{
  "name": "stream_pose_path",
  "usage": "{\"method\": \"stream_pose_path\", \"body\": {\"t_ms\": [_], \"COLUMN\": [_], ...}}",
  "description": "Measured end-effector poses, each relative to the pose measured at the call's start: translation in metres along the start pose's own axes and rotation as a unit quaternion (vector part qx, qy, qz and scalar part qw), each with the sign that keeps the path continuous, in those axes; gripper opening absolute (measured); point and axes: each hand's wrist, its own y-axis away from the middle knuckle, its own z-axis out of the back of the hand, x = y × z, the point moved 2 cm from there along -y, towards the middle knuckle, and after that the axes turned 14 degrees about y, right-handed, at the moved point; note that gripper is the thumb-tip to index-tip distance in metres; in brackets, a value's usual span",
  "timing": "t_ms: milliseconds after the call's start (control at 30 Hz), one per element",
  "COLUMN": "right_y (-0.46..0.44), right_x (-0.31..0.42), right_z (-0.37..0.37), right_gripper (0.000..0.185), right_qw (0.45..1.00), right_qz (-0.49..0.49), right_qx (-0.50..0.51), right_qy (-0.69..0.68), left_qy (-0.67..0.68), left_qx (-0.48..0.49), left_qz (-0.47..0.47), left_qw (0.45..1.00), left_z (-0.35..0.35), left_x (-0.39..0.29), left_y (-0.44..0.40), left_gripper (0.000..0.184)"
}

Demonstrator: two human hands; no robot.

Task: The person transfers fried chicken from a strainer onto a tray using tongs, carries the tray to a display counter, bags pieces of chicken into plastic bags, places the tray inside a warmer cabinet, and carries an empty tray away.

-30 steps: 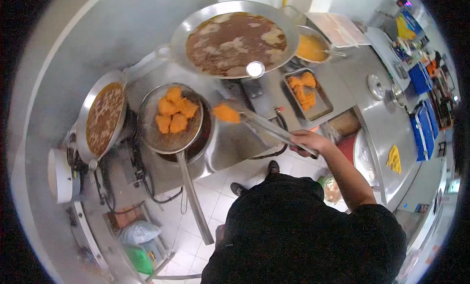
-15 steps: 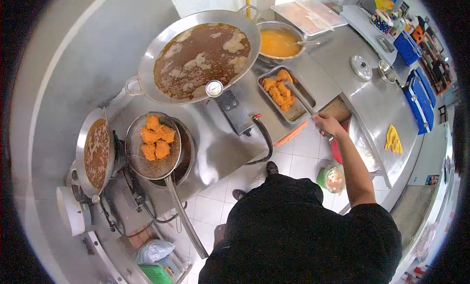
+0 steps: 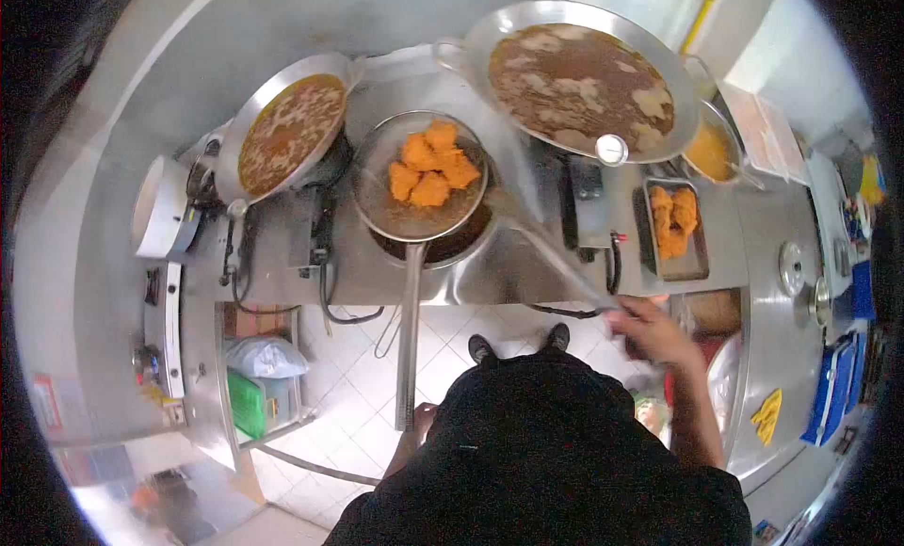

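My right hand (image 3: 654, 331) is closed around the handle end of long metal tongs (image 3: 556, 254). Their blurred tips reach the right side of a round strainer (image 3: 369, 203), with no food visible in them. In the strainer lie several orange fried chicken pieces (image 3: 429, 190). It rests over a dark pot (image 3: 457, 248), its long handle (image 3: 411, 329) pointing towards me. My left hand (image 3: 424, 420) is low beside the end of that handle; its fingers are mostly hidden, and contact is unclear. More fried chicken (image 3: 672, 221) sits in a metal tray (image 3: 695, 264) to the right.
A large wok of bubbling oil (image 3: 584, 89) with a dial thermometer (image 3: 611, 150) stands at the back right. A smaller oil wok (image 3: 292, 136) is at left. Behind the tray is an orange-liquid bowl (image 3: 711, 152). Gas hoses (image 3: 353, 315) hang along the counter's front edge.
My view has turned left. My right hand has brought the tongs from the tray's chicken over to the strainer. The left hand now appears closer to the strainer handle's end.
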Motion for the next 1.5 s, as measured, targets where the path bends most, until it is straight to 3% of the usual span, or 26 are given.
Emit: {"method": "stream_pose_path", "body": {"t_ms": [33, 67, 133, 200, 233, 267, 300, 367, 433, 467, 533, 600, 667, 767, 833, 933, 1033, 1067, 1100, 1200, 1300, 1400, 1500], "right_y": [-0.020, -0.045, -0.082, -0.109, -0.110, -0.104, -0.104, -0.117, -0.107, -0.116, -0.132, -0.162, -0.200, -0.222, -0.217, -0.190, -0.165, -0.157, -0.146, -0.103, -0.056, -0.018, 0.013], "right_x": [0.029, 0.048, 0.080, 0.106, 0.119, 0.136, 0.148, 0.155, 0.189, 0.196, 0.204, 0.190, 0.162, 0.114, 0.099, 0.097, 0.092, 0.087, 0.088, 0.080, 0.037, -0.028, -0.083], "right_z": [-0.025, -0.051, -0.084, -0.096, -0.092, -0.086, -0.085, -0.074, -0.058, -0.058, -0.061, -0.076, -0.103, -0.150, -0.170, -0.175, -0.172, -0.167, -0.161, -0.140, -0.117, -0.087, -0.042], "right_gripper": [0.047, 0.045, 0.045, 0.048, 0.050, 0.053, 0.056, 0.058, 0.053, 0.052, 0.050, 0.047, 0.045, 0.042, 0.040, 0.038, 0.040, 0.041, 0.040, 0.035, 0.032, 0.031, 0.031], "right_qw": [0.992, 0.998, 0.994, 0.993, 0.991, 0.987, 0.980, 0.935, 0.935, 0.939, 0.948, 0.959, 0.971, 0.982, 0.979, 0.976, 0.991, 0.995, 0.994, 0.985, 0.971, 0.972, 0.935], "right_qz": [-0.063, 0.030, 0.073, -0.033, -0.061, -0.089, -0.115, -0.192, -0.210, -0.205, -0.197, -0.172, -0.141, -0.102, -0.082, -0.076, -0.056, -0.050, -0.035, 0.000, -0.029, -0.047, -0.147], "right_qx": [0.102, 0.029, 0.010, 0.115, 0.113, 0.113, 0.114, 0.160, 0.166, 0.162, 0.154, 0.152, 0.125, 0.056, 0.032, 0.027, 0.007, -0.003, 0.005, 0.012, 0.002, -0.156, -0.248], "right_qy": [-0.044, 0.036, 0.080, 0.004, -0.034, -0.074, -0.113, -0.253, -0.231, -0.222, -0.197, -0.167, -0.145, -0.151, -0.183, -0.203, -0.125, -0.084, -0.105, -0.172, -0.238, -0.169, -0.204], "left_qy": [0.035, 0.053, 0.119, 0.257, 0.362, 0.505, 0.649, 0.371, 0.086, 0.111, 0.131, 0.268, 0.173, 0.165, 0.248, 0.239, 0.406, 0.266, 0.184, 0.057, -0.026, -0.087, -0.139], "left_qx": [-0.008, -0.024, -0.049, -0.062, -0.060, -0.053, -0.080, -0.037, -0.098, -0.106, -0.059, -0.115, -0.072, -0.083, -0.080, -0.071, -0.014, -0.076, -0.079, -0.038, 0.000, 0.024, 0.044], "left_qz": [0.019, 0.028, 0.054, 0.088, 0.111, 0.157, 0.230, 0.099, 0.054, 0.109, 0.064, 0.221, 0.122, 0.110, 0.131, 0.117, 0.151, 0.120, 0.104, 0.068, 0.051, 0.038, 0.024], "left_qw": [0.999, 0.998, 0.990, 0.960, 0.924, 0.847, 0.721, 0.923, 0.990, 0.982, 0.988, 0.931, 0.975, 0.977, 0.956, 0.961, 0.901, 0.953, 0.974, 0.995, 0.998, 0.995, 0.989], "left_z": [0.008, 0.015, 0.024, 0.035, 0.039, 0.041, 0.038, 0.056, 0.048, 0.045, 0.060, 0.057, 0.062, 0.051, 0.048, 0.044, 0.042, 0.034, 0.030, 0.027, 0.016, 0.008, -0.003], "left_x": [0.011, 0.020, 0.040, 0.067, 0.080, 0.088, 0.079, 0.084, 0.009, -0.001, 0.060, 0.080, 0.090, 0.083, 0.088, 0.088, 0.115, 0.071, 0.038, 0.015, -0.002, -0.020, -0.043], "left_y": [-0.003, -0.006, -0.015, -0.024, -0.032, -0.038, -0.047, -0.016, 0.027, 0.033, 0.027, 0.017, 0.015, 0.021, 0.017, 0.012, 0.001, 0.020, 0.026, 0.017, -0.002, -0.017, -0.024], "left_gripper": [0.018, 0.018, 0.018, 0.018, 0.018, 0.018, 0.018, 0.021, 0.026, 0.026, 0.028, 0.030, 0.032, 0.032, 0.032, 0.030, 0.028, 0.030, 0.031, 0.032, 0.034, 0.036, 0.038]}}
